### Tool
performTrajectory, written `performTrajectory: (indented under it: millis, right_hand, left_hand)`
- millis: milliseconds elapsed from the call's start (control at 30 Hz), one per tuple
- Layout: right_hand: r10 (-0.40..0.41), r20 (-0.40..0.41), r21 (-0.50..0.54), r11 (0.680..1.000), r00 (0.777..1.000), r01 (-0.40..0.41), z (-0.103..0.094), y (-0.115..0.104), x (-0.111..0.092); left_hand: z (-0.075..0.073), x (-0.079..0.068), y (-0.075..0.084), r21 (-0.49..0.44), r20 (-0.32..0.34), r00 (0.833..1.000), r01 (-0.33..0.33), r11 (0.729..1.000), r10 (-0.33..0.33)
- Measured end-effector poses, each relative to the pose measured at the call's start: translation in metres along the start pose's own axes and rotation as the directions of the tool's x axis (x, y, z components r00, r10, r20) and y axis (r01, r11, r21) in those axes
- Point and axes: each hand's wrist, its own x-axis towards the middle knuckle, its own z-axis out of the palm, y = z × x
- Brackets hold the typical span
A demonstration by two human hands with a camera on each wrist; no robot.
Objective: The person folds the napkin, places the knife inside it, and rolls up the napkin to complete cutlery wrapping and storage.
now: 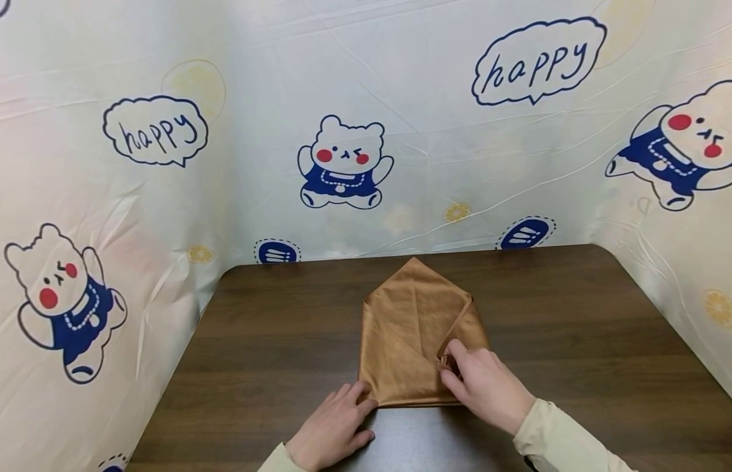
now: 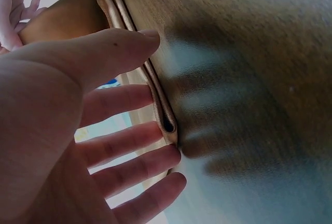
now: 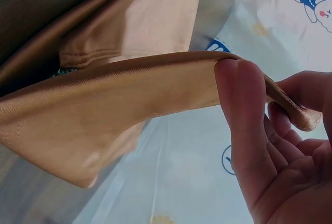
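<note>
On the table lies a brown satiny cloth (image 1: 401, 328), folded into a shape with a square lower part and a pointed far end. At its right side my right hand (image 1: 486, 383) pinches a flap between thumb and fingers. In the right wrist view this flap (image 3: 114, 97) is lifted, stretching away from the fingertips, with a stitched hem beneath it. My left hand (image 1: 333, 423) rests at the near left corner, fingers extended. The left wrist view shows those fingers (image 2: 137, 164) along the folded layers of the edge (image 2: 163, 115), thumb lying across it.
The dark wood-grain table (image 1: 271, 347) surrounds the cloth and reaches a pale printed curtain (image 1: 413, 78) at the back and sides. Cartoon bears and "happy" bubbles are printed on it. Light sleeves (image 1: 563, 439) cover both wrists.
</note>
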Motion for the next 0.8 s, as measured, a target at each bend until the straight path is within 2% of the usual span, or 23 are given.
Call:
performTrajectory:
  millis: [233,433,800]
  right_hand:
    - [-0.004,-0.006,0.019,1.000,1.000,0.004,0.002,-0.004,0.003]
    - [-0.043,-0.026,0.045,0.998,0.999,0.044,0.008,-0.009,0.007]
    - [-0.047,0.003,0.062,0.997,0.999,0.046,0.018,-0.020,0.014]
  left_hand:
    - [-0.002,0.000,0.001,0.000,0.005,1.000,0.001,1.000,-0.001]
    - [-0.002,0.001,0.000,-0.007,0.020,1.000,0.003,1.000,-0.003]
    - [0.001,-0.001,-0.002,-0.017,0.014,1.000,0.001,1.000,0.000]
